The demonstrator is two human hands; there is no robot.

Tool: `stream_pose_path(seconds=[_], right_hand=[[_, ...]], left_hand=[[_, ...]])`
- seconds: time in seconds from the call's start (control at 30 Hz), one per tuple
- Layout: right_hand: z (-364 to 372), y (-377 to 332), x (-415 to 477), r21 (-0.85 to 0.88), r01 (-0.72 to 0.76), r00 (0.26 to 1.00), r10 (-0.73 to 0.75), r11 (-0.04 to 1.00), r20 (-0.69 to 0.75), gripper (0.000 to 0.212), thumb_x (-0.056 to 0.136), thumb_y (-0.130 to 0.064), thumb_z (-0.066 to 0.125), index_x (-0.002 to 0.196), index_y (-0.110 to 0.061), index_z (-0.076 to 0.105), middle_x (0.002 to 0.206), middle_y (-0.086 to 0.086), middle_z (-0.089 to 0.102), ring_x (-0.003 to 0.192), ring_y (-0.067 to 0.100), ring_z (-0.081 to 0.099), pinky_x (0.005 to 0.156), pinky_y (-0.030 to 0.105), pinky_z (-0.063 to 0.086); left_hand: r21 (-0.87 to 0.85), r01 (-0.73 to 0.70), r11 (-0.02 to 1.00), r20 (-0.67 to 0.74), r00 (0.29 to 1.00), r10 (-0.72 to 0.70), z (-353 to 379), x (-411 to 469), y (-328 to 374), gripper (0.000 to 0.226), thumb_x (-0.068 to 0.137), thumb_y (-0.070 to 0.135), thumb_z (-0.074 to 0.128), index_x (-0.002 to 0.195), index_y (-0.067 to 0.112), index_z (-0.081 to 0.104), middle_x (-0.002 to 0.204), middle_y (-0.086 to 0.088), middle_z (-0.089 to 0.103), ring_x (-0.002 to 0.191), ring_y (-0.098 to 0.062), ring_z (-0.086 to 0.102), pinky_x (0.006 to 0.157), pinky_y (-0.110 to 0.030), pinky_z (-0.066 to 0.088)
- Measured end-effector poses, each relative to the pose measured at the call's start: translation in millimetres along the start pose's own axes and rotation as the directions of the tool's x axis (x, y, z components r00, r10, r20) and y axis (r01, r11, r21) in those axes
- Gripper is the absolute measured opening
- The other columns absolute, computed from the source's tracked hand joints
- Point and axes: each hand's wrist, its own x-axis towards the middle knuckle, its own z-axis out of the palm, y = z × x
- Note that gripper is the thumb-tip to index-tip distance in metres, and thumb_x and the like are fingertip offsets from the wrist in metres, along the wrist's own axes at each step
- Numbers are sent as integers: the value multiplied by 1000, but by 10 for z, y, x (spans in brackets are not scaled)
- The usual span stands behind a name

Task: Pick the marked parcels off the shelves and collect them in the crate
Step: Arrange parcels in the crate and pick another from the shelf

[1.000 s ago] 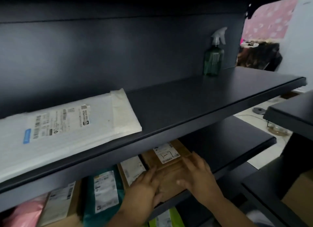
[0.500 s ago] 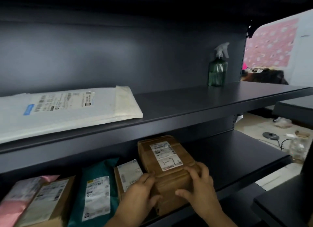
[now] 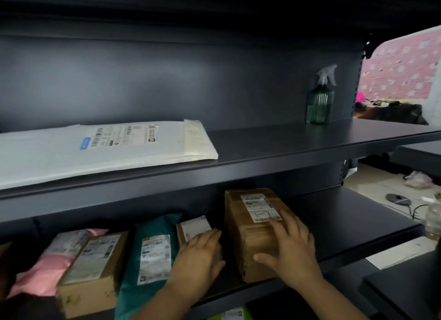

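A long brown cardboard parcel [image 3: 248,226] with a white label lies on the lower shelf [image 3: 338,222]. My right hand [image 3: 290,250] rests on its top near end, fingers spread and thumb on its front face. My left hand [image 3: 198,255] lies flat on a small brown box [image 3: 194,226] just left of it. Further left sit a teal mailer bag [image 3: 152,250], a cardboard box [image 3: 93,262] and a pink bag [image 3: 50,269]. A white padded envelope [image 3: 100,148] lies on the upper shelf [image 3: 298,140]. No crate is in view.
A green spray bottle [image 3: 319,102] stands at the back right of the upper shelf. Another dark shelf unit [image 3: 405,286] juts in at the lower right. Beyond the shelf end lies a pale floor with a cable and small clutter [image 3: 401,200].
The view has risen and moved closer. My left hand has shifted off the long brown parcel onto the small box beside it. My right hand has moved up onto the parcel's top.
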Motion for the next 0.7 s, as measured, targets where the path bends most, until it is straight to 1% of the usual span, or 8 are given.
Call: stream_pose_path(seconds=[0.07, 0.23, 0.37, 0.43, 0.5, 0.6, 0.67, 0.7], right_hand=[[25, -182, -30, -36, 81, 997, -80, 996, 19, 88, 77, -67, 57, 147, -38, 12, 157, -7, -4, 145, 24, -7, 117, 51, 8], [191, -421, -55, -101, 73, 997, -74, 992, -4, 75, 88, -58, 49, 149, -34, 13, 158, -6, 6, 146, 20, -1, 115, 53, 12], [297, -344, -46, -157, 20, 998, -30, 987, -59, 62, 93, -44, 48, 146, -31, 19, 156, -5, 14, 145, 19, 6, 114, 49, 21], [322, -343, -42, -206, 16, 995, -35, 978, -89, 61, 91, -39, 53, 144, -28, 26, 153, -1, 21, 144, 22, 13, 113, 48, 23], [348, -432, -41, -255, 53, 986, -92, 966, -141, 64, 78, -32, 70, 136, -20, 45, 144, 8, 40, 138, 30, 29, 109, 55, 30], [520, -695, -62, -244, 231, 940, -281, 942, -196, 74, 52, -27, 89, 120, -14, 61, 125, 12, 59, 122, 35, 52, 99, 54, 41], [687, -936, -77, -215, 319, 918, -358, 923, -173, 77, 49, -33, 90, 119, -17, 62, 123, 9, 61, 118, 32, 57, 95, 51, 45], [763, -1054, -72, -196, 329, 923, -358, 924, -139, 76, 52, -36, 89, 121, -18, 62, 125, 8, 61, 118, 32, 57, 95, 50, 45]], left_hand=[[5, 111, 994, -46, 993, -111, -38, -107, -156, 65, 77, 42, 68, 135, 19, 48, 134, 6, 51, 117, -18, 54, 94, -30, 46], [60, 247, 967, -33, 969, -246, -90, -336, -487, 62, 93, 46, 48, 145, 21, 28, 149, 3, 32, 135, -18, 30, 108, -30, 32], [165, 294, 942, 23, 953, -301, -122, -511, -646, 60, 93, 55, 41, 145, 26, 31, 151, 7, 27, 138, -16, 26, 107, -34, 32], [197, 305, 932, 1, 950, -311, -135, -602, -711, 57, 92, 56, 41, 142, 30, 35, 148, 10, 32, 136, -15, 28, 104, -34, 34], [248, 293, 923, -24, 955, -296, -122, -685, -796, 52, 91, 56, 41, 137, 31, 42, 144, 12, 38, 132, -14, 33, 102, -33, 35], [253, 280, 926, 25, 955, -296, -143, -852, -950, 42, 78, 60, 59, 111, 34, 66, 123, 14, 59, 112, -15, 54, 86, -37, 47], [266, 249, 931, -7, 967, -256, -106, -960, -1074, 34, 57, 63, 73, 77, 36, 73, 90, 17, 69, 81, -10, 64, 59, -32, 52], [265, 244, 933, -13, 968, -249, -102, -997, -1096, 32, 56, 64, 71, 71, 36, 72, 82, 19, 67, 75, -9, 64, 54, -30, 51]])
